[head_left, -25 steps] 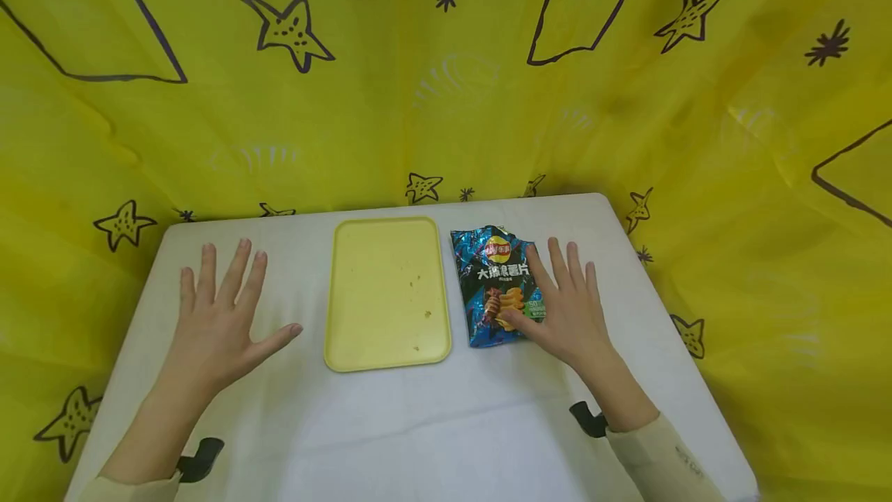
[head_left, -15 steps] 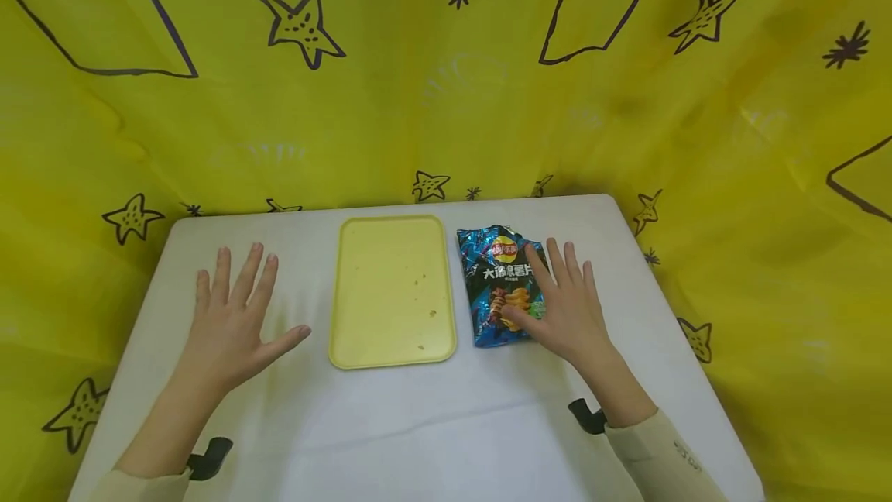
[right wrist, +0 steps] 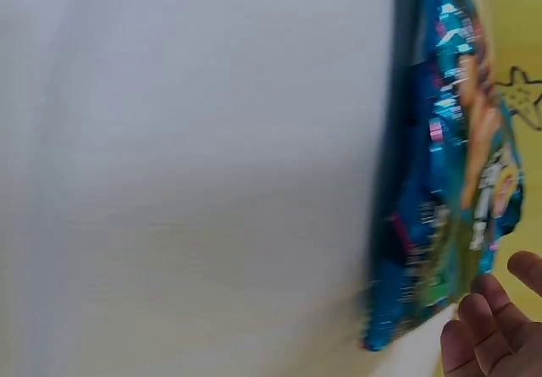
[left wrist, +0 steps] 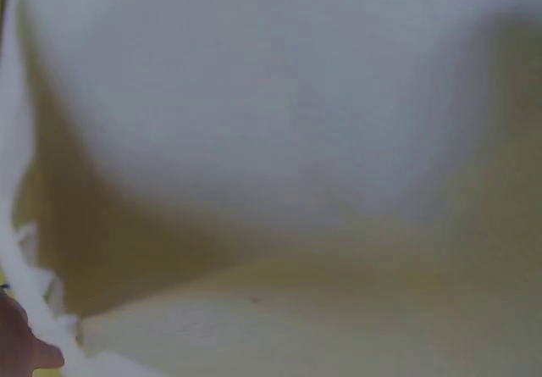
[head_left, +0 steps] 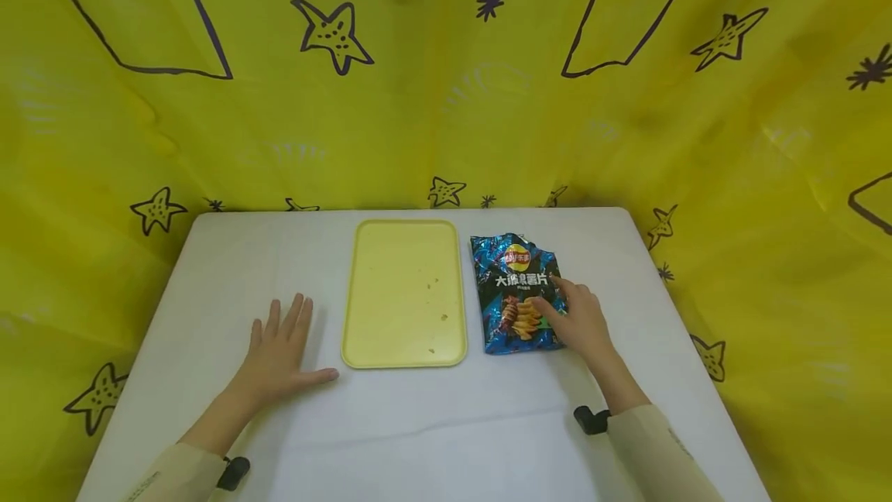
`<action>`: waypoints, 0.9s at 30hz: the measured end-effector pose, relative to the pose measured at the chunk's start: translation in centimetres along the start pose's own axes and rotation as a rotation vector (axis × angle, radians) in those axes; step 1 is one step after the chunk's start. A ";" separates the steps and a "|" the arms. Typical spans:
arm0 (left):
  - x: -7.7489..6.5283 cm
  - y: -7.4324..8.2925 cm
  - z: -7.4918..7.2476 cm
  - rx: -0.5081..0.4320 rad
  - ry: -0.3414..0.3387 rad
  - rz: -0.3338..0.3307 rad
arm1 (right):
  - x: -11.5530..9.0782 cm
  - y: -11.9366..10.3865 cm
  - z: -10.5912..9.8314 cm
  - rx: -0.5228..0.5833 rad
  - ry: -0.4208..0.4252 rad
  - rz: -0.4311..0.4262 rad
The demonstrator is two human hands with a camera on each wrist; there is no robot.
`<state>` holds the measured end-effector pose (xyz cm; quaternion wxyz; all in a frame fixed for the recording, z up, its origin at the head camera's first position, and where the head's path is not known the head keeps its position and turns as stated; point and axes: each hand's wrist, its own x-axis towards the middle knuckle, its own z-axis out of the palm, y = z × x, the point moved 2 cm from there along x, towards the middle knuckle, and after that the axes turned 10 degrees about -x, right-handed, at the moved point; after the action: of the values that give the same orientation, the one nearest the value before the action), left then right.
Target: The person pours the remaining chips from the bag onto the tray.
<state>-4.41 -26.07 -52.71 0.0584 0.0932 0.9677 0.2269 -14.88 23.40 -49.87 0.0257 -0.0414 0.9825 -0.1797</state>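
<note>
A blue and black bag of potato chips (head_left: 517, 293) lies on the table, its printed front facing up. At its right edge is my right hand (head_left: 581, 320), the thumb over the front and the fingers loosely bent. In the right wrist view the fingertips (right wrist: 483, 288) are beside the bag (right wrist: 457, 165), with the thumb apart from them; no grip shows. Left of the tray, my left hand (head_left: 279, 359) is spread low over the table, palm down; I cannot tell whether it touches the cloth. The left wrist view is blurred, with part of a hand at its lower left.
A yellow rectangular tray (head_left: 404, 293) with several small crumbs lies left of the bag. White cloth covers the table (head_left: 418, 440). A yellow curtain (head_left: 418, 122) with drawn stars hangs behind and at both sides.
My left hand has lowered towards the table and moved right. My right hand has gone from spread fingers above the bag to bent fingers at its right edge. The head view has shifted slightly.
</note>
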 end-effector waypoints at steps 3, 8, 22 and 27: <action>0.1 -0.5 1.2 -0.023 -0.037 -0.020 | 0.3 1.2 1.1 0.050 -0.044 0.050; 0.6 -0.7 2.1 -0.004 -0.073 -0.039 | 0.4 2.6 2.3 0.134 -0.068 0.130; 2.6 -0.1 3.5 0.040 -0.050 -0.024 | 1.0 4.2 2.0 0.403 -0.233 0.369; 3.0 0.1 4.5 0.085 -0.050 -0.028 | 0.9 4.3 2.1 0.399 -0.268 0.373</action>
<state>-6.59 -23.47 -56.89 0.0815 0.0878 0.9759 0.1822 -15.93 26.58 -53.41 0.1953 0.1225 0.9063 -0.3542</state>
